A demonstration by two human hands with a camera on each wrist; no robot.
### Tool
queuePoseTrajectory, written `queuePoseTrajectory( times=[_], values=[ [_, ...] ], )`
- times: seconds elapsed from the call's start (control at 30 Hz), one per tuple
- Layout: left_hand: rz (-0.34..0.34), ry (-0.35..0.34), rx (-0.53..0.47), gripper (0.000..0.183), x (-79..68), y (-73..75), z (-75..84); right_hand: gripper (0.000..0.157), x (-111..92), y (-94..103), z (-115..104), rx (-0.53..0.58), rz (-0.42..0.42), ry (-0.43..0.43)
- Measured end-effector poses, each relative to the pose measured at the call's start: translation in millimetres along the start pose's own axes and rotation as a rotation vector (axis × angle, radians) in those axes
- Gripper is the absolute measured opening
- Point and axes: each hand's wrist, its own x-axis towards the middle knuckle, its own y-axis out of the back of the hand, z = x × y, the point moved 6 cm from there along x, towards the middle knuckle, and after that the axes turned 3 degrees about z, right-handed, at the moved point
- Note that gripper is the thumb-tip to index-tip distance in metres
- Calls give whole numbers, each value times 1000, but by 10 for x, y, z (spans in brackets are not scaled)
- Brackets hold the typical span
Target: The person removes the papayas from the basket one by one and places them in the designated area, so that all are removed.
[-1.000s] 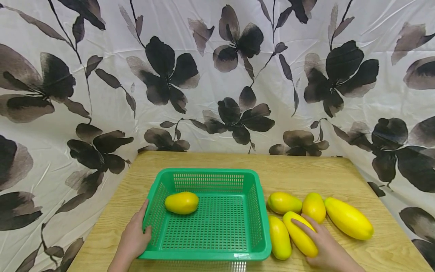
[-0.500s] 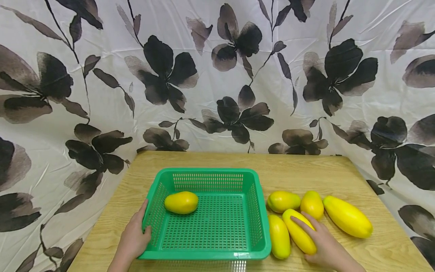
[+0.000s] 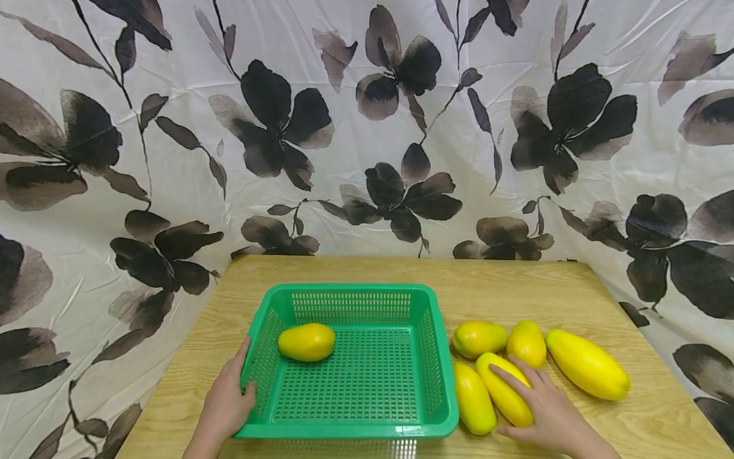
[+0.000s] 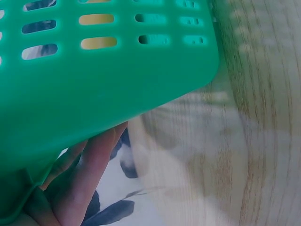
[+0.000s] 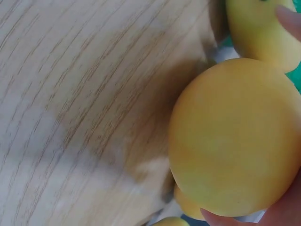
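In the head view, my left hand (image 3: 226, 398) grips the left side of a green plastic basket (image 3: 350, 430), thumb over the rim and fingers outside. The left wrist view shows its fingers (image 4: 91, 169) against the basket's underside. One yellow papaya (image 3: 306, 342) lies inside, toward the left. To the right of the basket, my right hand (image 3: 547, 408) holds a papaya (image 3: 504, 389) resting on the table, fingers over its far side. Its thumb reaches the neighbouring papaya (image 3: 473, 401), which leans against the basket. In the right wrist view the held papaya (image 5: 235, 141) hides most of that hand.
Behind the right hand lie two shorter papayas, one greenish-yellow (image 3: 480, 339) and one upright-lying papaya (image 3: 526, 344), plus a long papaya (image 3: 587, 364) farther right. The wooden table (image 3: 516, 287) ends at a floral curtain (image 3: 344, 146).
My right thumb has spread left toward the papaya beside the basket, whose near end has swung slightly right. The held papaya has shifted slightly. My left hand and the basket stay in place.
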Motion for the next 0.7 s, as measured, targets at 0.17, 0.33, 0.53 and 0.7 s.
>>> queuePoseTrajectory(
  times=[0.17,0.33,0.53,0.7],
  values=[
    [2,-2,2,78,5,-1,-4,86,13,10,3,-46,-14,-32],
    [10,-6,-3,77,-1,8,3,86,83,90,-31,-62,22,-5],
    [4,-2,-9,77,-6,7,17,85,289,294,-79,-80,49,32],
    [4,-1,-8,77,-9,13,15,86,568,470,-175,-49,68,67]
  ],
)
